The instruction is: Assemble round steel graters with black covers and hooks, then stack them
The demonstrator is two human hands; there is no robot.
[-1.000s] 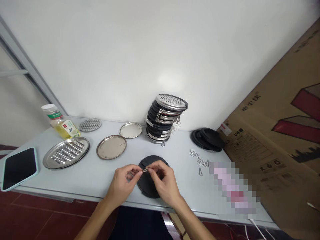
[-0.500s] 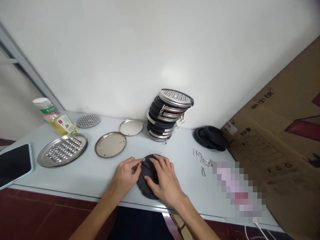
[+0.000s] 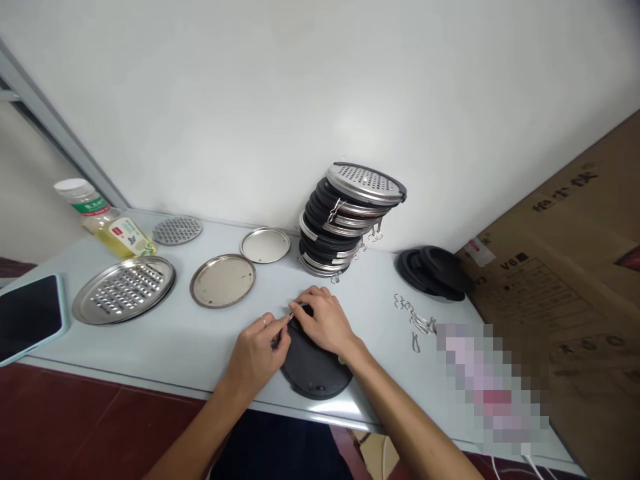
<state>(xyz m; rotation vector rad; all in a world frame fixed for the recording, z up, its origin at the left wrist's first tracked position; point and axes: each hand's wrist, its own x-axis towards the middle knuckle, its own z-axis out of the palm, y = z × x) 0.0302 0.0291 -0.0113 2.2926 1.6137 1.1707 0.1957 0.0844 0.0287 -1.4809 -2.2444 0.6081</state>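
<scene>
A black round plastic disc (image 3: 317, 367) lies near the table's front edge, partly covered by both hands. At its upper left edge, my left hand (image 3: 260, 350) pinches a small shiny metal piece (image 3: 291, 316), mostly hidden by the fingertips; its exact kind does not show. My right hand (image 3: 325, 323) is curled over the disc's far part, gripping it, with thumb and fingertips close to the metal piece. To the right lie several loose wire clips (image 3: 419, 325). Behind the hands stands a leaning stack of black discs and metal grater plates (image 3: 340, 223).
Two plain metal plates (image 3: 223, 281) lie left of the hands, with coarse grater plates (image 3: 125, 293) and a perforated plate (image 3: 177, 231) farther left. Around them are a bottle (image 3: 107, 227) and a phone (image 3: 33, 317). Black discs (image 3: 433, 273) sit by a cardboard box (image 3: 565, 280) at right.
My right hand has moved from lying spread across the disc to its far edge, fingers now bent in beside my left fingertips. More of the disc's near surface shows. The view has shifted slightly.
</scene>
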